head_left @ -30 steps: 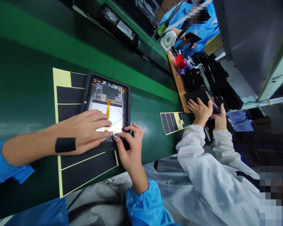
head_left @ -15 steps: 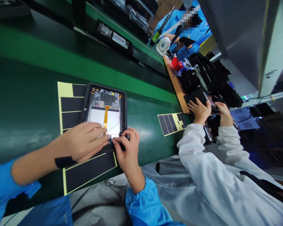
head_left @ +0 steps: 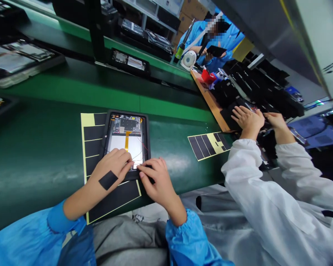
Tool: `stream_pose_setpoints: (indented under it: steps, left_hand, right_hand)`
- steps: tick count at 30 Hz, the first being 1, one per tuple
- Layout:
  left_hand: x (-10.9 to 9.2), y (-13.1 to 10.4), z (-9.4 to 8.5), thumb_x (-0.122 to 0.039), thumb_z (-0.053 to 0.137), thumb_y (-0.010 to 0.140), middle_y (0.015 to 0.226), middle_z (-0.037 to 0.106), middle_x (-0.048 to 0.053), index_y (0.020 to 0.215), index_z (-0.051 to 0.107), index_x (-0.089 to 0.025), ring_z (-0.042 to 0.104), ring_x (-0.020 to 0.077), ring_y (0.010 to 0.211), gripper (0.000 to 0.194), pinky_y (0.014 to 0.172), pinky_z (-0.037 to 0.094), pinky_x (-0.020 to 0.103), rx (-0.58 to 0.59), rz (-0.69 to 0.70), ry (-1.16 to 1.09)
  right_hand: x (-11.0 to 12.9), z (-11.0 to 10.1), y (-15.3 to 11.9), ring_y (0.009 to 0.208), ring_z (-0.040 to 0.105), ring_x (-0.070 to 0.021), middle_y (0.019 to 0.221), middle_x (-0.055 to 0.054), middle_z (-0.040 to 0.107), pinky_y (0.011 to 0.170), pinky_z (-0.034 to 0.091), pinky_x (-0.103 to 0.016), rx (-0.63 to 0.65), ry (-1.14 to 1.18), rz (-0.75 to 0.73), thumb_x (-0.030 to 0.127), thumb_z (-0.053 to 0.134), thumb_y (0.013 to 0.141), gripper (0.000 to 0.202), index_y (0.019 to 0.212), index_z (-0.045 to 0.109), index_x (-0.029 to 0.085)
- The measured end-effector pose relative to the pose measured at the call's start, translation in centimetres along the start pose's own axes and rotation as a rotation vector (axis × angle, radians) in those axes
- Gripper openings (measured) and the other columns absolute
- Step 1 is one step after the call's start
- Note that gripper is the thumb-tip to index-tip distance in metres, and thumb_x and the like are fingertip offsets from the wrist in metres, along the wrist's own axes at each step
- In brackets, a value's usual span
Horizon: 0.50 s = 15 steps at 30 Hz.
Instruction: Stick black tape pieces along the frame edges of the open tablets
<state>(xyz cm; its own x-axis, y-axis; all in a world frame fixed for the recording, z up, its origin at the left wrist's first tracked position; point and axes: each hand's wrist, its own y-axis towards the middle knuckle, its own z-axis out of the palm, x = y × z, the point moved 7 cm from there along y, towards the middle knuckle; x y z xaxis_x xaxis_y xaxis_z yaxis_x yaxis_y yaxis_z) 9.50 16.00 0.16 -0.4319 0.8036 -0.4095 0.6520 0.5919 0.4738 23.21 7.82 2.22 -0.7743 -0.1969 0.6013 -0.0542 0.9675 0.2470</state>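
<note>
An opened tablet (head_left: 147,138) lies in front of me, showing a circuit board (head_left: 129,123), an orange flat cable (head_left: 127,139) and thin wires over a pale surface. My left hand (head_left: 109,168) reaches across its lower left part, fingertips pinched together at the bottom edge; what they hold is too small to make out. A black patch (head_left: 108,180) sticks to that wrist. My right hand (head_left: 159,181) is at the lower right corner, thumb and index finger close together beside the left fingertips. Beneath the tablet is a yellow sheet with black adhesive pieces (head_left: 113,203).
A smaller sticker sheet (head_left: 208,146) lies to the right on the green bench (head_left: 172,140). Beyond it, a co-worker's hands (head_left: 249,120) handle black devices by a wooden board (head_left: 209,101). More opened tablets (head_left: 22,61) stand at left. A small fan (head_left: 188,59) stands at the back.
The view has shifted, bringing opened tablets into sight at left. My left hand has curled its fingers more tightly at the tablet's bottom edge. My right hand stays near the same corner, its fingers lower.
</note>
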Motion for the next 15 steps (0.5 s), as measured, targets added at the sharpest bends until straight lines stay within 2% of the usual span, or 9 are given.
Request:
stream_pose_setpoints:
  steps: [3, 5, 9, 12, 15]
  left_hand:
    - [0.2, 0.2, 0.3, -0.024, 0.045, 0.112, 0.083, 0.061, 0.004, 0.087, 0.058, -0.019, 0.057, 0.0227, 0.079, 0.029, 0.072, 0.047, 0.036, 0.009, -0.029, 0.013]
    - [-0.1, 0.1, 0.6, -0.023, 0.044, 0.112, 0.083, 0.061, 0.005, 0.087, 0.06, -0.018, 0.056, 0.023, 0.079, 0.03, 0.073, 0.048, 0.036, 0.013, -0.018, 0.039]
    - [-0.6, -0.7, 0.9, -0.022, 0.044, 0.114, 0.091, 0.067, 0.006, 0.097, 0.067, -0.017, 0.059, 0.0229, 0.085, 0.029, 0.08, 0.051, 0.037, 0.009, 0.005, 0.027]
    - [-0.9, -1.1, 0.8, -0.023, 0.049, 0.112, 0.098, 0.07, 0.007, 0.106, 0.07, -0.018, 0.062, 0.0229, 0.09, 0.022, 0.083, 0.054, 0.036, -0.004, 0.063, 0.008]
    - [-0.7, -1.1, 1.0, -0.022, 0.048, 0.112, 0.097, 0.069, 0.007, 0.106, 0.07, -0.018, 0.063, 0.0225, 0.092, 0.023, 0.084, 0.054, 0.036, 0.015, 0.079, -0.04]
  right_hand:
    - [0.0, -0.3, 1.3, 0.103, 0.061, -0.0257, 0.109, -0.01, 0.074, 0.093, 0.049, -0.043, 0.011, -0.082, -0.078, 0.018, 0.049, 0.108, 0.041, 0.144, 0.069, 0.022]
    - [-0.1, 0.2, 2.3, 0.099, 0.057, -0.0273, 0.106, -0.011, 0.072, 0.086, 0.048, -0.042, 0.081, -0.224, -0.14, 0.019, 0.049, 0.109, 0.04, 0.143, 0.07, 0.022]
    - [-1.2, 0.9, 3.4, 0.095, 0.055, -0.0265, 0.097, -0.009, 0.072, 0.083, 0.044, -0.041, 0.167, -0.317, -0.192, 0.022, 0.054, 0.11, 0.026, 0.12, 0.078, 0.022]
    - [-2.3, 0.7, 3.0, 0.097, 0.057, -0.0258, 0.099, -0.009, 0.073, 0.087, 0.045, -0.041, 0.121, -0.247, -0.179, 0.016, 0.055, 0.107, 0.024, 0.105, 0.078, 0.021]
    - [-2.5, 0.4, 2.5, 0.099, 0.058, -0.0262, 0.101, -0.009, 0.074, 0.088, 0.047, -0.042, 0.077, -0.174, -0.187, 0.014, 0.056, 0.104, 0.022, 0.1, 0.076, 0.021]
